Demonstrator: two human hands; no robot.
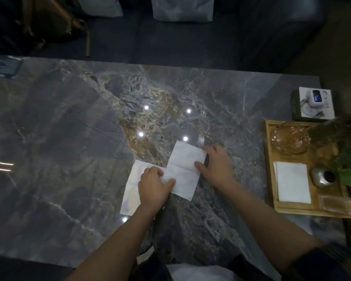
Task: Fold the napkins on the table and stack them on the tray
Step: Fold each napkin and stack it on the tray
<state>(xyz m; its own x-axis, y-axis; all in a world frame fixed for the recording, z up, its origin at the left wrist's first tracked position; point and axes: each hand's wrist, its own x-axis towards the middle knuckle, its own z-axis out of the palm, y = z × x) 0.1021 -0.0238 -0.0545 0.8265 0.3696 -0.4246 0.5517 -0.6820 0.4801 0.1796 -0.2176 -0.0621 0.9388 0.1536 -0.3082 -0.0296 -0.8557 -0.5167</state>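
The table (69,128) is seen to be polished grey marble-look stone, glossy enough that ceiling lights are mirrored in it. The napkins (183,169) look like thin matt white paper, creased. The tray (268,159) is made of pale matt wood, and a clear glass dish (290,137) and a dull metal cup (322,177) are sat on it.

We see two bare forearms ending in a left hand (155,186) and a right hand (216,166), with no rings or watch showing. A dark sleeve (328,262) covers our right upper arm; near us sit dark clothes over something white.
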